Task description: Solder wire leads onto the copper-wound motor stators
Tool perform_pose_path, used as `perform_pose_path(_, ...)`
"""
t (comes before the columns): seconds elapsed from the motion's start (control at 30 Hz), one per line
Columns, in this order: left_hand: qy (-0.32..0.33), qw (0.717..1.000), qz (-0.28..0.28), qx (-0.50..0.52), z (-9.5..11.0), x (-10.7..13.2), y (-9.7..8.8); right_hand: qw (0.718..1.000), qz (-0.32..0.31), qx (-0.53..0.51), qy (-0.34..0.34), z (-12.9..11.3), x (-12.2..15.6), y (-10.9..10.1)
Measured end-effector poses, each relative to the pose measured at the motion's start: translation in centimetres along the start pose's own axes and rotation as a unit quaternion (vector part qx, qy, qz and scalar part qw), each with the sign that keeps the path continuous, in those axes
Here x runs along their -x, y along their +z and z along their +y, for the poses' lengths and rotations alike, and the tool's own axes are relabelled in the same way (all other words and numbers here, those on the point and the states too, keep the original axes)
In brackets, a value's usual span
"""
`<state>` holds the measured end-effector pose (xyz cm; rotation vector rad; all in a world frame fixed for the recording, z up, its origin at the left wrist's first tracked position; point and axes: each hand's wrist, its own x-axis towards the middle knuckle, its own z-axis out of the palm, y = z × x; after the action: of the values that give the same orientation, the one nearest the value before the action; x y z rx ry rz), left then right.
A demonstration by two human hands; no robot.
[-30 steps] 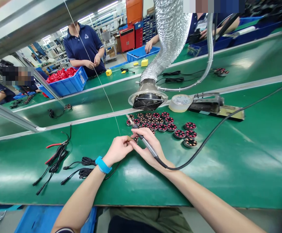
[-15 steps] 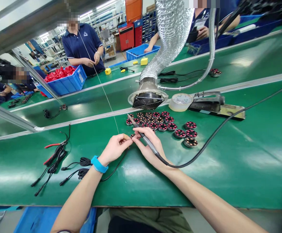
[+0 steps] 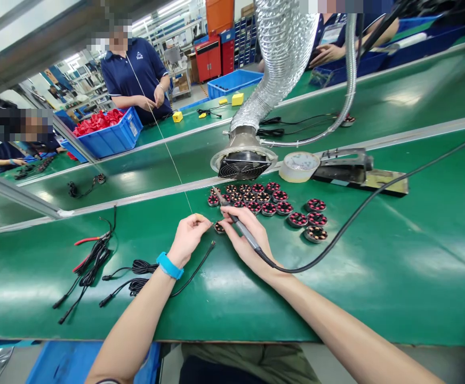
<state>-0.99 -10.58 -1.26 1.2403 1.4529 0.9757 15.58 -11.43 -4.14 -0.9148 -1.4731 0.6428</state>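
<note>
My right hand (image 3: pixel 245 239) grips a soldering iron (image 3: pixel 232 216) like a pen, its tip pointing up-left and its black cord trailing off to the right. My left hand (image 3: pixel 187 237), with a blue wristband, pinches the end of a thin solder wire (image 3: pixel 164 141) that runs up and away. Between both hands a small round motor stator (image 3: pixel 219 228) lies on the green belt (image 3: pixel 376 266). A thin black cable (image 3: pixel 194 269) ends just below my left hand. Several more stators (image 3: pixel 272 200) sit in a cluster beyond my hands.
A fume extractor hood (image 3: pixel 243 160) on a silver flexible duct hangs over the stators. A tape roll (image 3: pixel 298 166) and metal dispenser (image 3: pixel 346 168) lie right of it. Bundled black cables (image 3: pixel 92 264) lie left. A person in a navy shirt (image 3: pixel 134 74) stands behind a blue bin (image 3: pixel 110 136).
My hands have shifted slightly forward, and the stator between them now rests on the belt. The black cable end has dropped free below my left hand.
</note>
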Motion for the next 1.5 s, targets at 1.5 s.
perform_pose_path(1.5,-0.017,0.999,0.042,0.003,-1.1,-1.3,0.5,0.99,0.059,-0.047,0.12,-0.7,-0.8,-1.2)
